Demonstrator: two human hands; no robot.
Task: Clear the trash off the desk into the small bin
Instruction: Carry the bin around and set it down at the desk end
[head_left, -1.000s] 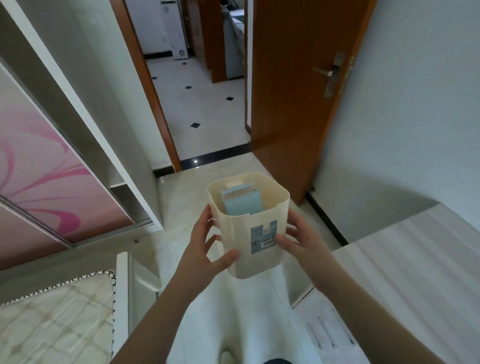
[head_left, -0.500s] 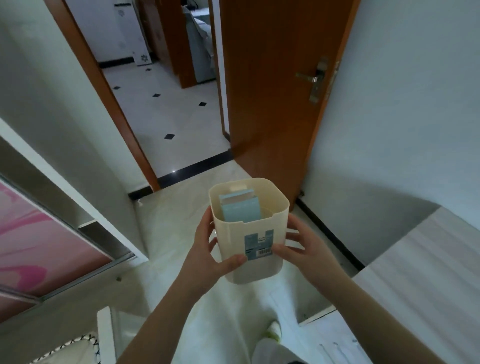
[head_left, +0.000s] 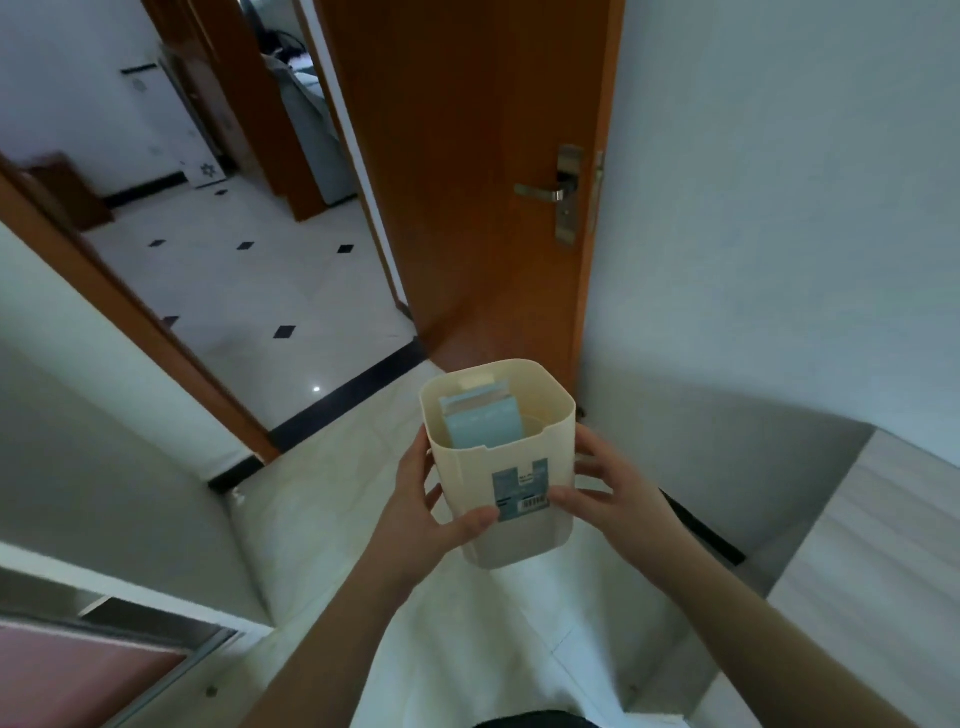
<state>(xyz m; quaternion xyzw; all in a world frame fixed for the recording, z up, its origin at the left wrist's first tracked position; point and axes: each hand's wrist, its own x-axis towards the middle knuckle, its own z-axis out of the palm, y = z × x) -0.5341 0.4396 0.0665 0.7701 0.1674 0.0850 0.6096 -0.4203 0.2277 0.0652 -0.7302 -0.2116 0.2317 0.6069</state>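
A small cream plastic bin (head_left: 524, 457) with a blue barcode label on its front is held upright in the air in front of me, above the floor. My left hand (head_left: 431, 514) grips its left side with the thumb across the front. My right hand (head_left: 613, 493) grips its right side with the thumb near the label. Inside the bin stands a light blue packet (head_left: 480, 421) with a paler piece behind it. A corner of the light wooden desk (head_left: 893, 545) shows at the right edge.
An open brown wooden door (head_left: 483, 171) with a metal handle stands ahead against the white wall. The doorway on its left leads to a white tiled floor with black diamonds. A wardrobe with a pink sliding panel (head_left: 78, 670) is at the lower left.
The view has swung left and forward towards the doorway. The bin stays upright in both hands. The wardrobe has slid out to the lower left, and the door looks closer.
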